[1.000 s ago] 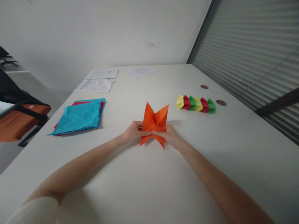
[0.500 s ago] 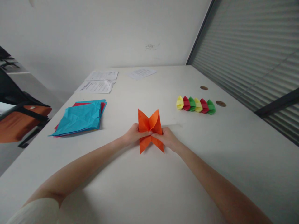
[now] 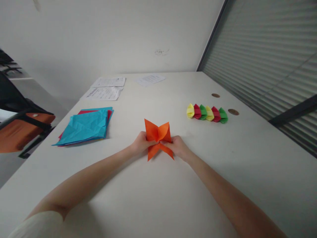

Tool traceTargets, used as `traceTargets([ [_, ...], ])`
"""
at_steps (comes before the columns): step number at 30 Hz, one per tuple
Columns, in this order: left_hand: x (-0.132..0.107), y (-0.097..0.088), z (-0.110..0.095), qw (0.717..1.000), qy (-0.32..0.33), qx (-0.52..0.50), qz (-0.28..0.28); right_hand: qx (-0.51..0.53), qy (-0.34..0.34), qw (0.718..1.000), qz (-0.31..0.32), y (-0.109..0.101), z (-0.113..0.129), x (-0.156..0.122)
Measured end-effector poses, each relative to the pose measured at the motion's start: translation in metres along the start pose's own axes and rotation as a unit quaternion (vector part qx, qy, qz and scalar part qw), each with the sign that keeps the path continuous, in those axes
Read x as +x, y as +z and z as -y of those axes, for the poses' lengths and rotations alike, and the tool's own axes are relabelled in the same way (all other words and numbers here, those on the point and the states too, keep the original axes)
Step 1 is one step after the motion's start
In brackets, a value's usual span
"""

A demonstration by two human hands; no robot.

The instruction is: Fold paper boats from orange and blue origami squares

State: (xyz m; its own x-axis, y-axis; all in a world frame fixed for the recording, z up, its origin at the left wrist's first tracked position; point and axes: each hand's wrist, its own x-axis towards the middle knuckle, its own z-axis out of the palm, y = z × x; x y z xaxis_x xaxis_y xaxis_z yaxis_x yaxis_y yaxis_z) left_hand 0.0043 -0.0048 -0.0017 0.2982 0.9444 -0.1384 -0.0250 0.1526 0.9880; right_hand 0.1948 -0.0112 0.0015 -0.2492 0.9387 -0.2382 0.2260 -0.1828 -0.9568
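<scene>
Mid-surface, the left grip (image 3: 140,143) and right grip (image 3: 178,147) each pinch closed on the orange folded paper (image 3: 157,133) at its waist. Farther off, a blue-topped sheet stack (image 3: 85,125) lies near the left edge and a row of folded pieces (image 3: 207,112) toward the right.

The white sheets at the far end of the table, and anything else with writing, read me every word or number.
Front left sheet: print, too small and blurred to read.
Back left sheet: same, unreadable.
Right sheet: unreadable.
Wall mark: faint smudge, no legible letters.
Orange folded paper, blue stack, row of folded pieces: no writing visible.
</scene>
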Motion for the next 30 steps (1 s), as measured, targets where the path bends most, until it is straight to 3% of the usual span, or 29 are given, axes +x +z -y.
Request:
traceTargets([
  [3, 0.000, -0.005, -0.004, 1.000, -0.003, 0.012, 0.018, -0.029, -0.044, 0.999, -0.004, -0.003, 0.002, 0.000],
  [7, 0.001, -0.008, -0.014, 0.992, -0.056, -0.025, 0.107, 0.034, -0.095, 0.995, -0.023, -0.007, 0.006, 0.002],
  [9, 0.003, -0.007, -0.017, 0.987, -0.067, -0.125, 0.081, 0.085, -0.076, 0.992, -0.053, -0.006, 0.007, 0.003],
  [11, 0.005, -0.004, -0.018, 0.974, -0.070, -0.215, 0.020, 0.160, -0.065, 0.980, -0.100, -0.003, 0.009, 0.003],
  [13, 0.004, 0.002, -0.017, 0.970, -0.062, -0.234, -0.019, 0.243, -0.072, 0.957, -0.142, 0.001, 0.010, 0.002],
  [15, -0.001, 0.009, -0.015, 0.980, -0.042, -0.192, 0.026, 0.299, -0.081, 0.938, -0.159, 0.007, 0.010, 0.002],
  [17, -0.007, 0.018, -0.014, 0.985, -0.014, -0.139, 0.097, 0.312, -0.080, 0.935, -0.147, 0.014, 0.007, 0.000],
  [18, -0.010, 0.021, -0.013, 0.986, 0.000, -0.127, 0.104, 0.303, -0.077, 0.940, -0.137, 0.017, 0.005, 0.000],
  [22, -0.010, 0.022, -0.008, 0.991, 0.006, -0.132, 0.008, 0.207, -0.086, 0.970, -0.097, 0.022, 0.001, -0.003],
  [26, 0.001, 0.008, -0.012, 0.983, 0.016, -0.162, -0.082, 0.121, -0.136, 0.981, -0.068, 0.007, 0.000, 0.000],
  [28, 0.007, 0.000, -0.016, 0.981, 0.035, -0.156, -0.110, 0.096, -0.181, 0.975, -0.092, -0.005, 0.000, 0.004],
  [30, 0.010, -0.006, -0.018, 0.980, 0.046, -0.136, -0.135, 0.070, -0.223, 0.958, -0.164, -0.017, 0.001, 0.007],
])
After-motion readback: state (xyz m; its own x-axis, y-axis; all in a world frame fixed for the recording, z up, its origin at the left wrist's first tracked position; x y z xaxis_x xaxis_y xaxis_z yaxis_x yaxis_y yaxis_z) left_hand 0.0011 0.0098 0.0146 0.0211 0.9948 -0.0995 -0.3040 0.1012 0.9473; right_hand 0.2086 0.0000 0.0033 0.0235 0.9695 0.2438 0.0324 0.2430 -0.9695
